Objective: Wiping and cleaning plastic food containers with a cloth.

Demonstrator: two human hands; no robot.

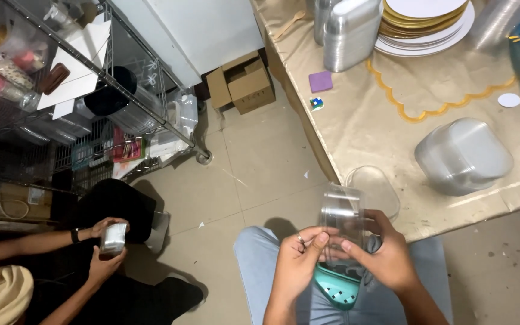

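Note:
My left hand [299, 259] and my right hand [379, 256] both grip a stack of clear plastic containers [341, 213], held upright over my lap in the head view. The fingers of both hands pinch at the lower rim of the stack. A single clear plastic lid [377, 185] lies on the near edge of the gold-clothed table [392, 114], just beyond the stack. Below my hands a teal perforated shoe [338, 292] shows between my knees.
A larger stack of clear containers [463, 156] lies on the table at right; another stack [350, 33] and round gold boards [425, 21] sit at the back. A wire shelf rack [91, 90] stands left. Another person's hands [106, 241] hold a small stack at lower left. Cardboard boxes [242, 84] rest on the floor.

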